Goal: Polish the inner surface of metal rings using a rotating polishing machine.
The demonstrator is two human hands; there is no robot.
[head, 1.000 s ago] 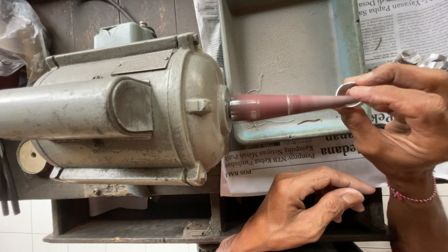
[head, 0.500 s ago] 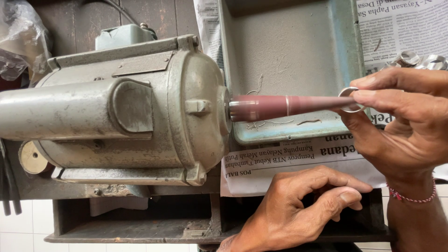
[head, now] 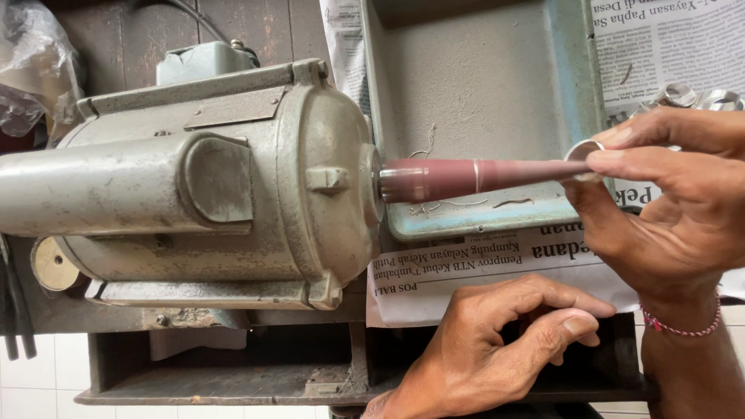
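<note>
My right hand (head: 673, 203) pinches a small silver ring (head: 583, 150) and holds it on the narrow tip of a reddish tapered spindle (head: 473, 177). The spindle sticks out sideways from a large grey electric motor (head: 194, 186) that fills the left half of the view. My left hand (head: 497, 349) rests below, fingers curled and apart, holding nothing, on the edge of the newspaper (head: 473, 271) near the dark wooden bench (head: 225, 372).
A shallow grey-blue metal tray (head: 481, 85) lies behind the spindle with a few thin wire scraps in it. More silver rings (head: 694, 97) sit on newspaper at the upper right. A crumpled plastic bag (head: 31, 70) is at the upper left.
My right hand has slid the ring slightly along the spindle tip. The left hand and the motor have stayed put.
</note>
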